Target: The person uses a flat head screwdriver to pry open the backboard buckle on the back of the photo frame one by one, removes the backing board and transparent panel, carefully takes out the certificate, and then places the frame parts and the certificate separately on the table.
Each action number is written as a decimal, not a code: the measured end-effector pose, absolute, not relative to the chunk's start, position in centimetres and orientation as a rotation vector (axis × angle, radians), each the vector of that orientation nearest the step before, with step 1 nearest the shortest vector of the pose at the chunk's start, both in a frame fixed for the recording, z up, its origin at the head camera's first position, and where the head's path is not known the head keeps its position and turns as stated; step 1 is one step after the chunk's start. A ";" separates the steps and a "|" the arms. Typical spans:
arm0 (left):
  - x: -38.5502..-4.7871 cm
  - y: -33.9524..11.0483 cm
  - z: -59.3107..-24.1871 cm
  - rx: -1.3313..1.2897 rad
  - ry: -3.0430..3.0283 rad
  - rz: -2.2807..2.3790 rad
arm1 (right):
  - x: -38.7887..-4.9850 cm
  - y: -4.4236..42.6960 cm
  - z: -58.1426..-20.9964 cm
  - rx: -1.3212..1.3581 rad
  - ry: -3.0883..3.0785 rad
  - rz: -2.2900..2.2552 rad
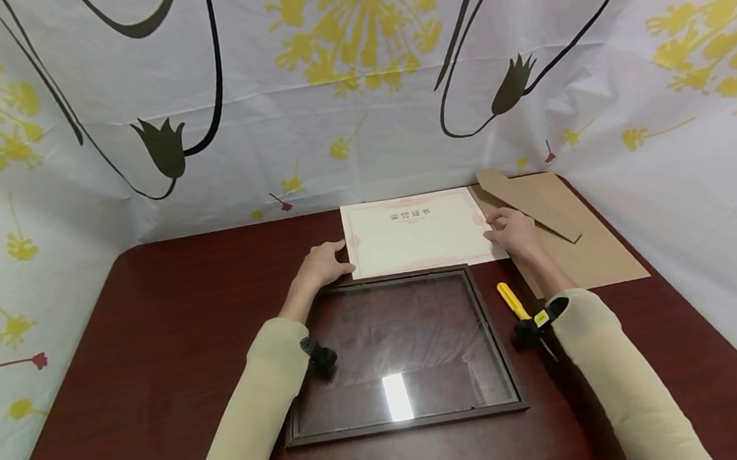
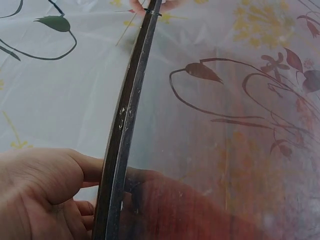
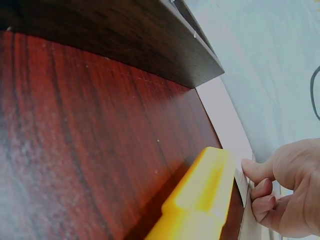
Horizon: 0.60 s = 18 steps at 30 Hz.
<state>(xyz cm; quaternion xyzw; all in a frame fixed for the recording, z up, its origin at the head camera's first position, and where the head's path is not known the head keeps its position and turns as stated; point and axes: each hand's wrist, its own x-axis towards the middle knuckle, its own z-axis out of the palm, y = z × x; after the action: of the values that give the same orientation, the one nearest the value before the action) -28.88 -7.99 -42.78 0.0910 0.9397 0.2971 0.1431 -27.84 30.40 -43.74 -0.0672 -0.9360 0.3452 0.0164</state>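
A cream certificate (image 1: 415, 237) with a pink border lies at the table's back edge. My left hand (image 1: 320, 265) holds its left edge between thumb and fingers. At the opposite edge, my right hand (image 1: 515, 232) pinches the sheet; the right wrist view shows the thumb on top and the fingers curled. Nearer to me lies a dark picture frame (image 1: 492, 336) with a clear pane. In the left wrist view, the left hand (image 2: 45, 195) appears beside a frame rail (image 2: 122, 115), and the certificate cannot be made out there.
A brown kraft envelope (image 1: 599, 239) with its flap raised lies at the back right, partly under the certificate. A yellow-handled tool (image 1: 511, 299), like a screwdriver, lies right of the frame, partly hidden by the right wrist camera. Patterned cloth (image 1: 361, 143) hangs around the dark red table (image 1: 124, 368).
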 end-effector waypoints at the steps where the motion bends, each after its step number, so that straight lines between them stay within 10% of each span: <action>1: -28.9 -8.0 -42.7 0.261 2.707 0.864 | -27.8 30.4 -43.7 -0.204 -2.912 1.068; 18: -26.4 -10.5 -41.2 0.289 2.650 1.080 | -26.1 29.1 -42.3 -0.104 -2.873 1.122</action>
<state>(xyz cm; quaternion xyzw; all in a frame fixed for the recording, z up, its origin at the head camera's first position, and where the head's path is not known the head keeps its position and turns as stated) -26.36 -10.46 -41.25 0.0997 0.9132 0.3723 0.1323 -26.11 29.15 -42.28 -0.0338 -0.9306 0.3634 0.0278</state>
